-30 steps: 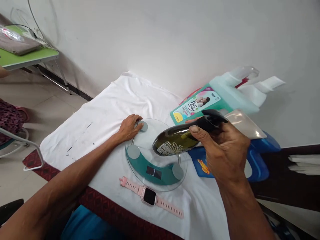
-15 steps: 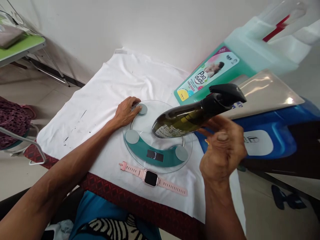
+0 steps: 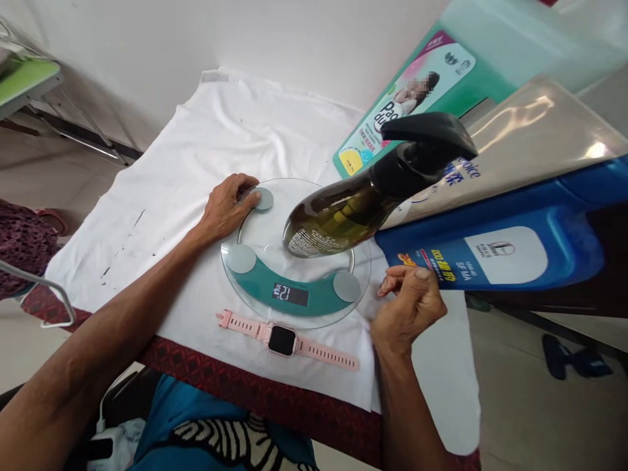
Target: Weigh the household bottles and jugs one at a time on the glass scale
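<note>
A round glass scale [image 3: 309, 303] with a green curved panel rests on the white cloth, digits lit on its display. On it stands a dark green pump bottle [image 3: 338, 212] with a black pump head. My left hand [image 3: 228, 206] grips the scale's far-left rim, thumb on a round grey pad, other fingers curled at the edge. My right hand [image 3: 409, 304] is off the bottle, right of the scale, with its fingers curled in and nothing visible in them. A pink smartwatch [image 3: 282, 340] lies flat in front of the scale.
Right of the scale stand a green Pao dudu detergent jug [image 3: 353, 147], a beige Rejoice bottle [image 3: 520, 150] and a blue bottle [image 3: 564, 248]. A wall [image 3: 304, 39] rises behind the cloth-covered table [image 3: 161, 176]. A green table [image 3: 29, 85] is at the far left.
My right hand has drawn back from the bottle, down toward me, and its fingers have curled in. The scale's display now shows digits. My left hand stays on the rim.
</note>
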`<state>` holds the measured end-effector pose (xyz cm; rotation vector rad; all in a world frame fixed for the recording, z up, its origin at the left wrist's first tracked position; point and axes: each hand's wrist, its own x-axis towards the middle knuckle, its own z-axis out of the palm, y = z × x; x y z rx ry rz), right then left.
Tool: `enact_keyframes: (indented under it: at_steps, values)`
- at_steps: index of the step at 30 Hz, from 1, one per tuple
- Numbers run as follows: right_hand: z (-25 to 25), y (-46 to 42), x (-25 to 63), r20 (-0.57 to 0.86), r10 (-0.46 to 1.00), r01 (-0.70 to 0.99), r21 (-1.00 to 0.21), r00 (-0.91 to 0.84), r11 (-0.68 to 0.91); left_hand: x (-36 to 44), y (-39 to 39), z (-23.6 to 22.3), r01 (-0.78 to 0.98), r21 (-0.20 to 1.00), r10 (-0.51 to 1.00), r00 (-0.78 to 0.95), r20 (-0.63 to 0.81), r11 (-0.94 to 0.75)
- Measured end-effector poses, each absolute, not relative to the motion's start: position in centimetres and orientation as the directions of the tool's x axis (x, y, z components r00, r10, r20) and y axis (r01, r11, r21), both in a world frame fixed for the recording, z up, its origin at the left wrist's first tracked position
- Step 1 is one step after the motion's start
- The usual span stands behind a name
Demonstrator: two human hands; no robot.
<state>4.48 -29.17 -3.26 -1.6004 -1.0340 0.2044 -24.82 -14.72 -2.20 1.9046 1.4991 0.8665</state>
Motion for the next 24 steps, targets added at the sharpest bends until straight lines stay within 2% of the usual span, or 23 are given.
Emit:
enact_keyframes:
  at_steps: [16, 20, 22, 24]
  values:
    - [-3.5, -29.4, 4.5, 0.349, 0.719, 0.499, -0.867, 0.600, 0.004, -25.0, -14.5, -2.7, 0.630, 0.730, 0.964, 0.198, 0.180, -0.265]
    - [-3.3, -29.6, 4.4, 0.397, 0.690, 0.550, -0.835, 0.605, -0.003, -25.0, -14.5, -2.5, 0.631, 0.730, 0.965, 0.192, 0.181, -0.263]
    - [-2.3, -29.6, 3.9, 0.437, 0.683, 0.560, -0.827, 0.585, 0.049, -25.0, -14.6, -2.4, 0.634, 0.732, 0.969, 0.181, 0.171, -0.248]
    - [-0.5, -29.5, 3.0, 0.479, 0.729, 0.546, -0.820, 0.490, 0.172, -25.0, -14.6, -2.2, 0.629, 0.743, 0.973, 0.171, 0.157, -0.230]
